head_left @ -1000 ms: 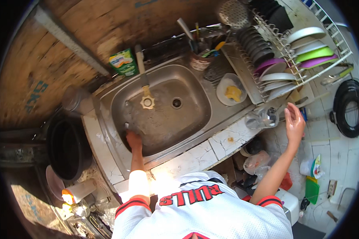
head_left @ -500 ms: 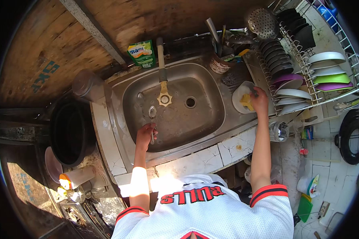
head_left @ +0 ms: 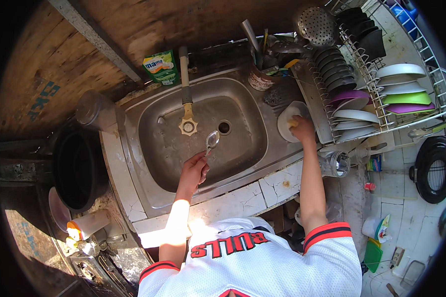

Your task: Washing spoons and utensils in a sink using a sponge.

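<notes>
My left hand [head_left: 193,173] is closed on the handle of a metal spoon [head_left: 212,139]. The spoon's bowl points up and away over the stainless steel sink [head_left: 238,161], near the drain hole [head_left: 224,127]. On the right, a whitish bowl [head_left: 284,129] sits on the sink's drainboard. Inside it my right hand [head_left: 304,130] grips a yellow sponge [head_left: 293,122], mostly hidden by the fingers. A beige tap [head_left: 188,123] with a star-shaped end hangs over the sink.
A dish rack [head_left: 380,106] with plates and dark bowls stands at the right. Behind the sink are a green detergent pouch [head_left: 161,68] and a utensil holder [head_left: 260,80]. A black tub [head_left: 79,166] stands left, a clear jar [head_left: 338,164] right of the tiled edge.
My left hand has lifted the spoon and brought it right, toward the drain. My right hand has lowered into the bowl and now covers more of the sponge. The view has shifted slightly.
</notes>
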The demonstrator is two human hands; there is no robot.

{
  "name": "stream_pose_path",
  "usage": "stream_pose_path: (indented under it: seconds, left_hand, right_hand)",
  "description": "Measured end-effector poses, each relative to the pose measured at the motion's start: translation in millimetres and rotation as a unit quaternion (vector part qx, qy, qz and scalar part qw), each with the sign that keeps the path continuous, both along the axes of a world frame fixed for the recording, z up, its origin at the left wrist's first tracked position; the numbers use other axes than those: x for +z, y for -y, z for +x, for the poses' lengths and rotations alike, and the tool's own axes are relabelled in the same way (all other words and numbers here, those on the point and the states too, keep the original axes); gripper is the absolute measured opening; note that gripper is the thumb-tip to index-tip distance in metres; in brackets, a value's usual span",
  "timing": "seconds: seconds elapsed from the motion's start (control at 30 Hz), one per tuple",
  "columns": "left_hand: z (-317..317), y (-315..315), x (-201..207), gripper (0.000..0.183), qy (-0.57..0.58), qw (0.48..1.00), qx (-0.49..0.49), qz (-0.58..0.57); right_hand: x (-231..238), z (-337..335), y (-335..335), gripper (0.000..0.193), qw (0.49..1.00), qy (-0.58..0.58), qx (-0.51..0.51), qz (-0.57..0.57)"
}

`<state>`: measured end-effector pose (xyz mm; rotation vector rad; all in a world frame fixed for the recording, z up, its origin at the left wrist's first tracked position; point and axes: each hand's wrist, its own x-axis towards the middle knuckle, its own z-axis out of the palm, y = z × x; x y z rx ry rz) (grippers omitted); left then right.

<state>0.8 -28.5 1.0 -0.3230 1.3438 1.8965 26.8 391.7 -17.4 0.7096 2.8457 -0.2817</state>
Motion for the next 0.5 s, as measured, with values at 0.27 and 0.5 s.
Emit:
stream_pose_path:
  seconds: [0.27,0.5]
  left_hand:
    - [-7.1,-36.0,29.3,0.034,0.018,0.999,-0.034,0.005]
    - [-7.9,-54.5,48.0,0.042,0.01,0.997,-0.072,0.011]
  right_hand:
    - [92.4,-12.0,134.2,0.04,0.91,-0.357,0.096,-0.186]
    - [39.6,-19.2,192.4,0.046,0.88,-0.335,0.296,-0.163]
